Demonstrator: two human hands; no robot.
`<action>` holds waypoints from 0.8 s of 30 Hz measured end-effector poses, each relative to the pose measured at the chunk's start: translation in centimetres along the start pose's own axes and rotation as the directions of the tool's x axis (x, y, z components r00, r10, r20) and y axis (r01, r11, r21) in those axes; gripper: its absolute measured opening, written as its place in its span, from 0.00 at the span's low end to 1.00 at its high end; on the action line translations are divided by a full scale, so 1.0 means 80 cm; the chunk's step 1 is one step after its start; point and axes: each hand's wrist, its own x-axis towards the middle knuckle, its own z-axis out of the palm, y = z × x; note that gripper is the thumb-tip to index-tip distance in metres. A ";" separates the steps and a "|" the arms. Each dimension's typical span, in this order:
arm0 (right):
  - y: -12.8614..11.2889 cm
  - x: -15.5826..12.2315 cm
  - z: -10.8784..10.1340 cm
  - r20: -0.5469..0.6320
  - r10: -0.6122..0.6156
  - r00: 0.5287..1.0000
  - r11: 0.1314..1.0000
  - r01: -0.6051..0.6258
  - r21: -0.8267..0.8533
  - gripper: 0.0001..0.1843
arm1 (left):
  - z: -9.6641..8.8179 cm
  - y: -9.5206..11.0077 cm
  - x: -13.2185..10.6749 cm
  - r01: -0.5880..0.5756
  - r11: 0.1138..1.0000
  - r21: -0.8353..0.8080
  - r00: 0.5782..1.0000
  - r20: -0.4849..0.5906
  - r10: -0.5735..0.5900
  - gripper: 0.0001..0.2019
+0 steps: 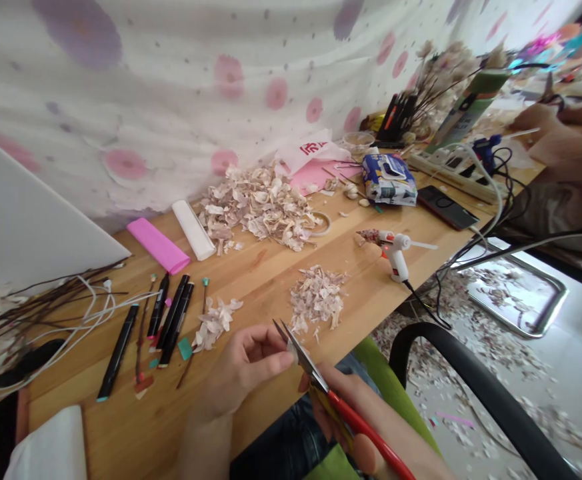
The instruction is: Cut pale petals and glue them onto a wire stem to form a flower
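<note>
My left hand (251,363) is closed in a pinch on a small pale papery petal (293,352), mostly hidden by the fingertips. My right hand (341,407) grips a pair of scissors (303,360) with red handles. Their pointed blades are slightly parted, right beside the petal and the left fingertips. Just beyond the hands lies a small pile of cut papery pieces (317,299). Farther back is a larger heap of whole papery petals (261,203). A petal flower on a thin stem (217,325) rests left of my left hand.
A white glue gun (395,255) with a cord stands near the table's right edge. Black markers (175,320) and pink (158,245) and white rolls (193,230) lie left. A wipes pack (389,179) and phone (448,207) sit farther right. Another person's hands (565,137) hold scissors. A chair armrest (471,373) is alongside.
</note>
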 end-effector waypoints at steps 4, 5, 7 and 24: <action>0.003 0.002 -0.001 -0.006 0.022 1.000 1.000 -0.022 -0.019 0.53 | -0.002 -0.001 0.000 0.014 1.000 -0.006 1.000 0.001 -0.014 0.11; 0.004 0.003 -0.002 -0.012 0.028 1.000 0.999 -0.028 -0.015 0.53 | -0.002 -0.001 0.000 0.015 1.000 -0.006 1.000 0.001 -0.015 0.11; 0.007 0.005 -0.002 -0.025 0.040 0.999 0.999 -0.040 0.007 0.54 | -0.003 -0.001 0.000 0.016 1.000 -0.003 1.000 -0.004 -0.016 0.10; 0.022 0.002 -0.011 -0.162 -0.067 0.984 0.981 0.095 0.169 0.47 | -0.062 -0.022 -0.029 -0.042 0.956 0.289 0.873 -0.455 0.176 0.12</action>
